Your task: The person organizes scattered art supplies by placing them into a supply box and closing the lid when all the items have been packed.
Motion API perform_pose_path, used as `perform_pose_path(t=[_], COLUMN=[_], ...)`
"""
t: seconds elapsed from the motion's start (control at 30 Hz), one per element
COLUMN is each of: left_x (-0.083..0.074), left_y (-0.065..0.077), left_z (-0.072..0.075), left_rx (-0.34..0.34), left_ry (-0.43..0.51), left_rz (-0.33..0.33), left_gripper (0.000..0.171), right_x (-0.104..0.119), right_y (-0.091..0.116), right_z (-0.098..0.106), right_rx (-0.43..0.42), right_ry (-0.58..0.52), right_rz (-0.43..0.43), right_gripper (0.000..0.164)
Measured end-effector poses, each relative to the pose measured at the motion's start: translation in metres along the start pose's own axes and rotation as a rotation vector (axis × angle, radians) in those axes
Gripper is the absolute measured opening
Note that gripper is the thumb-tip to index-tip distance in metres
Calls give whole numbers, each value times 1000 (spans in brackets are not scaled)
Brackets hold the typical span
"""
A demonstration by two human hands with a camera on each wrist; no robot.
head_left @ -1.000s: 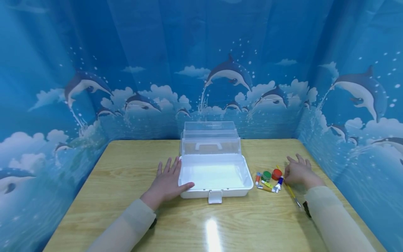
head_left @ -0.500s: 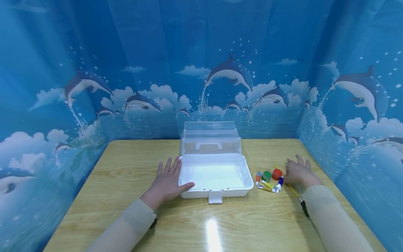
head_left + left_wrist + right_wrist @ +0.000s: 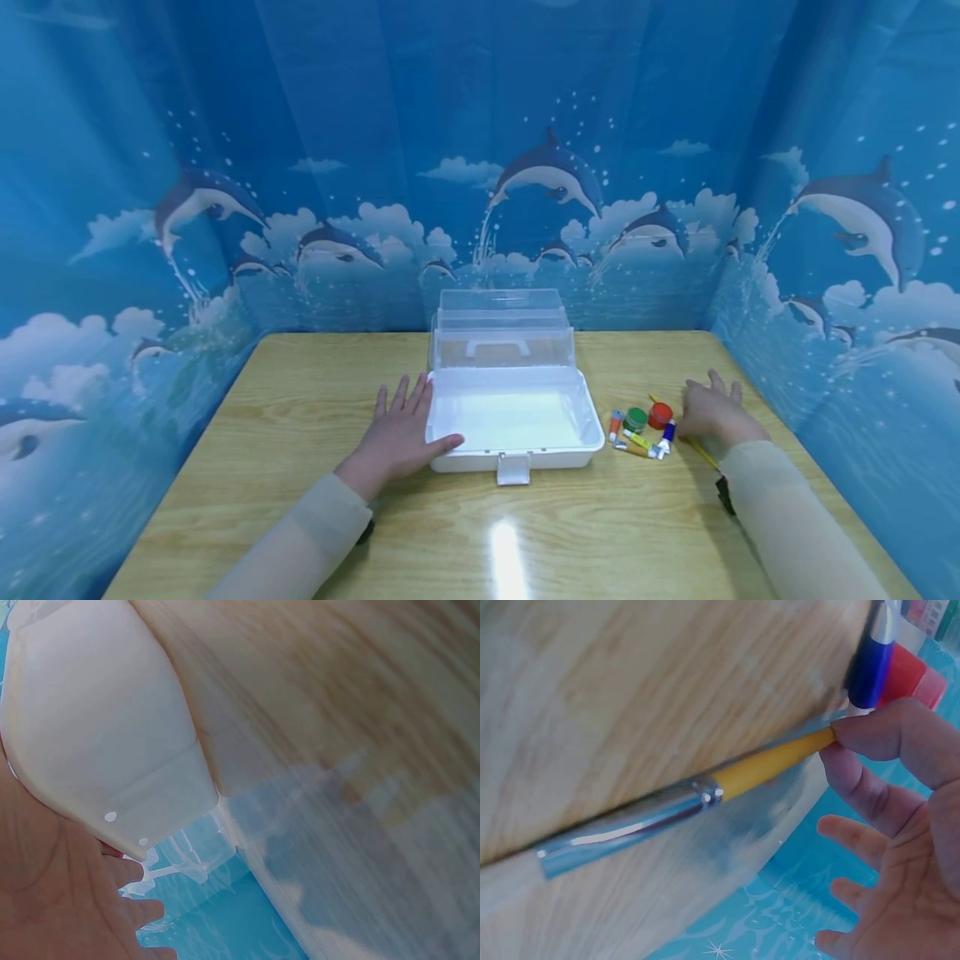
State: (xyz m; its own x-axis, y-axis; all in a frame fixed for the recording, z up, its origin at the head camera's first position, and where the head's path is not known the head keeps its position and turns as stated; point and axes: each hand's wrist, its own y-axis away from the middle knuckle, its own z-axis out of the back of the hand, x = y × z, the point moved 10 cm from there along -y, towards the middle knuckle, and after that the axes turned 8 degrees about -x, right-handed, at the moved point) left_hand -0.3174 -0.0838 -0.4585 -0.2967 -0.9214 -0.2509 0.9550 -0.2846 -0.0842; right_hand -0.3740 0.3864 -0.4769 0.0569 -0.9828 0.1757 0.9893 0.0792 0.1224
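A yellow-handled paintbrush (image 3: 769, 769) with a metal ferrule is pinched between the thumb and index finger of my right hand (image 3: 712, 412); the other fingers spread loosely. In the head view the brush lies slantwise, partly hidden by that hand and sleeve. My left hand (image 3: 401, 437) has its fingers straight and rests against the left side of a white plastic box (image 3: 517, 461), the thumb over its front rim. The box's clear lid (image 3: 502, 329) leans back, open. Just left of my right hand are a red paint jar (image 3: 660, 415) and a dark blue paint tube (image 3: 667, 432).
Beside the box's right side sit a green paint jar (image 3: 635, 419), an orange-red tube (image 3: 615, 426), a yellow tube (image 3: 637, 439) and a tan tube (image 3: 633, 449). A latch (image 3: 513, 469) hangs at the box's front. Blue dolphin curtains (image 3: 480, 167) border the wooden table (image 3: 315, 383).
The paintbrush has shifted and turned slightly, its far tip moving left behind the red jar. My right hand has moved only a little; the left hand has stayed still.
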Motion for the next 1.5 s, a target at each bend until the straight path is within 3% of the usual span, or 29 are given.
perform_pose_path(t=[0.27, 0.57, 1.17, 1.5], left_x=[0, 1, 1, 2], left_y=[0, 0, 0, -1], left_z=[0, -1, -1, -3], left_rx=[4, -2, 6, 6], left_ry=[11, 10, 3, 4], left_rz=[8, 7, 10, 13], left_gripper=[107, 107, 107, 107], right_x=[5, 15, 53, 89], right_y=[2, 7, 15, 26], right_z=[15, 39, 89, 115], right_rx=[-47, -90, -175, -266], right_ry=[41, 58, 66, 99], right_rz=[33, 54, 101, 173], right_gripper=[21, 14, 23, 24])
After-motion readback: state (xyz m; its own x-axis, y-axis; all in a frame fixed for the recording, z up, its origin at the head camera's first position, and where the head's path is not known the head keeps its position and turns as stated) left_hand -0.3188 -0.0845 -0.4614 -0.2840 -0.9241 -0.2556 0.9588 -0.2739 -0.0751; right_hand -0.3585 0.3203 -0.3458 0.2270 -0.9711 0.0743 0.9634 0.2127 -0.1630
